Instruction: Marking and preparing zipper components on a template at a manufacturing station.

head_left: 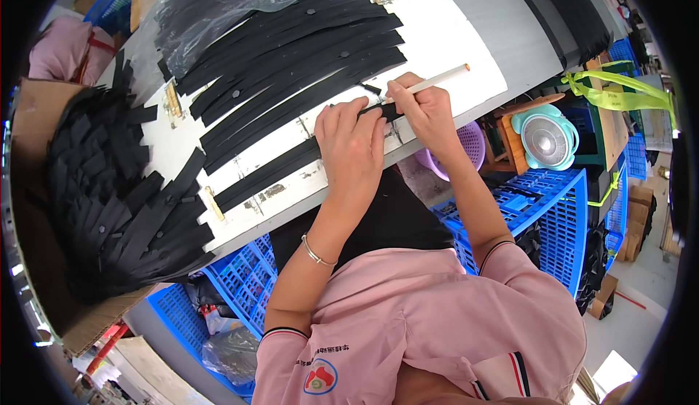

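My right hand (424,111) is closed around a slim white pen (444,77) with an orange-brown end, its lower tip close to the end of a black fabric strip (273,175). The strip lies along the near edge of a white board (477,50) marked with dark lines. My left hand (351,141) rests flat on the strip, fingers stretched out and pressing it down beside the right hand. Farther up the board, many more black strips (291,48) lie side by side in rows.
At the left, a cardboard box (36,114) holds a heap of black strips (109,201). Clear plastic sheeting (226,5) covers the far strips. Blue crates (542,201), a purple basket (473,143) and a turquoise fan (546,137) stand beside the table.
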Demonstrator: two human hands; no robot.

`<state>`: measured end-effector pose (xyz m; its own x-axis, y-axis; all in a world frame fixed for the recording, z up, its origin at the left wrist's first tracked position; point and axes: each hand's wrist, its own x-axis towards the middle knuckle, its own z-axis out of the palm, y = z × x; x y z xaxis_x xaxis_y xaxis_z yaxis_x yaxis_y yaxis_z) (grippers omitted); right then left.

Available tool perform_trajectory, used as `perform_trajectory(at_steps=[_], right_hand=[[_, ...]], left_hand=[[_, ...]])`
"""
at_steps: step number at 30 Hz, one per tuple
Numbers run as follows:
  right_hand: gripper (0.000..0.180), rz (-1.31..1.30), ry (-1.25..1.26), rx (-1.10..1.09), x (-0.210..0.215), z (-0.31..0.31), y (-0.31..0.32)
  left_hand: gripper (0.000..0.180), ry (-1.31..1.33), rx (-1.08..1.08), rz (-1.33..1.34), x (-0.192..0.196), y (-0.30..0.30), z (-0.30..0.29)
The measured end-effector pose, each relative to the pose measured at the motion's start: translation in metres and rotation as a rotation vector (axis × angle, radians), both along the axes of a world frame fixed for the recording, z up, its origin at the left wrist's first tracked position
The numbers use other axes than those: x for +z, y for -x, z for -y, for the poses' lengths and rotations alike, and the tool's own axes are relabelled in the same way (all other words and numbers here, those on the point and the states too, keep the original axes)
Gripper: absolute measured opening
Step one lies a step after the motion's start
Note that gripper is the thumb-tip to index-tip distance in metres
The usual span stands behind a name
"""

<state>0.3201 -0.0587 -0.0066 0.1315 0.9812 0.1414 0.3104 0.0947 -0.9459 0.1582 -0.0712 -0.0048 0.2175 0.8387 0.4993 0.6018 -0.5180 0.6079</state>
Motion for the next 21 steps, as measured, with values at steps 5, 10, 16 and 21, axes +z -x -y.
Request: perform_trajectory(at_steps=[5,10,16,21], right_hand=[[0.020,0.107,-0.118,-0.019,-0.006,-0.002,0.002],[0.020,0.014,-0.074,-0.015,-0.001,0.003,-0.004],[0.024,0.100,-0.146,0.056,-0.005,0.002,-0.005],[0.022,0.103,-0.126,0.084,-0.006,0.003,-0.006]], left_hand=[[0.013,0.000,0.008,-0.012,-0.005,-0.004,-0.002],[0.013,0.005,0.026,-0.028,-0.006,-0.004,-0.001],[0.014,0.028,0.005,-0.014,-0.008,-0.004,0.000],[0.015,0.047,0.001,0.004,-0.003,0.000,0.001]])
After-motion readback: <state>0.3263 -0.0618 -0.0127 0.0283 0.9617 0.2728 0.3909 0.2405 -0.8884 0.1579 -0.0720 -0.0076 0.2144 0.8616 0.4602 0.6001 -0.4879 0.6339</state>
